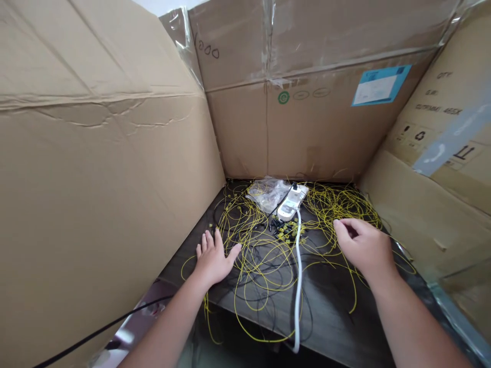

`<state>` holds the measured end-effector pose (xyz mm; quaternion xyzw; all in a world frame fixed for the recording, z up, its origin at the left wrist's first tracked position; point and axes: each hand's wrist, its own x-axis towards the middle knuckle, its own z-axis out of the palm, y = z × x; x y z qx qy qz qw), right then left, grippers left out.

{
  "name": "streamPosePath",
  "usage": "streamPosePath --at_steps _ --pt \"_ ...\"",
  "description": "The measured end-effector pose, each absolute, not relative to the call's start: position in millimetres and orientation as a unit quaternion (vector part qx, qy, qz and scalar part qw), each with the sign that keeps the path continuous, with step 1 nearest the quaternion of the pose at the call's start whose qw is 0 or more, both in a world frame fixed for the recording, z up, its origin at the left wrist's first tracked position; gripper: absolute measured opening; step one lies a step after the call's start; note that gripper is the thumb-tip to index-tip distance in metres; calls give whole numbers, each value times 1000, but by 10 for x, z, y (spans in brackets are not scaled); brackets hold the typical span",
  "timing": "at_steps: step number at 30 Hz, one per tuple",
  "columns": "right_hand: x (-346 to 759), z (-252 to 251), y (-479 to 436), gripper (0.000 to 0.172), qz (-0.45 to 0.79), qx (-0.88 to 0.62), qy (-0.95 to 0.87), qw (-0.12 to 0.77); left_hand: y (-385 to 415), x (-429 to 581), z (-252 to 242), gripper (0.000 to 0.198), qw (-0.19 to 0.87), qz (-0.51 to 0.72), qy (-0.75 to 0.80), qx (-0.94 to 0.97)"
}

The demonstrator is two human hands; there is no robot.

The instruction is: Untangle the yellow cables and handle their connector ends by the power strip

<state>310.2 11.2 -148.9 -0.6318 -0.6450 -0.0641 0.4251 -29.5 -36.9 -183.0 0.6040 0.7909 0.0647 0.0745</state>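
On the left of the dark tabletop [268, 319], my left hand [215, 260] is open, its fingers spread beside loops of thin yellow wire. Over to the right, my right hand [362, 248] is curled closed at the near edge of a tangled heap of yellow wire [341, 204]. Whatever its fingers hold, if anything, is hidden. Between the hands lies a cluster of small yellow and black pieces [287, 232], too small to identify. A white power strip [293, 202] with a black plug in it sits just behind them.
Cardboard panels stand at the left [115, 179], back [245, 133] and right [414, 204]. A crumpled clear plastic bag [266, 193] lies beside the strip. A white cable [298, 286] runs over the table's front edge. A black cable [103, 329] crosses at lower left.
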Motion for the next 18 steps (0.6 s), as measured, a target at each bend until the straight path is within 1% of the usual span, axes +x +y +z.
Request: streamPosePath --at_steps 7,12,15,18 --pt "3092 -1504 118 18 -52 -638 -646 415 -286 -200 -1881 92 71 59 783 616" --pt "3097 -1499 115 19 -45 -638 -646 415 -252 -165 -1878 89 75 78 782 614" --pt "3104 -1493 117 19 -48 -639 -646 415 -190 -260 -1790 77 47 121 785 606" --pt "3092 -1488 115 18 -51 -634 -649 417 -30 -449 -1650 53 -15 176 770 614"
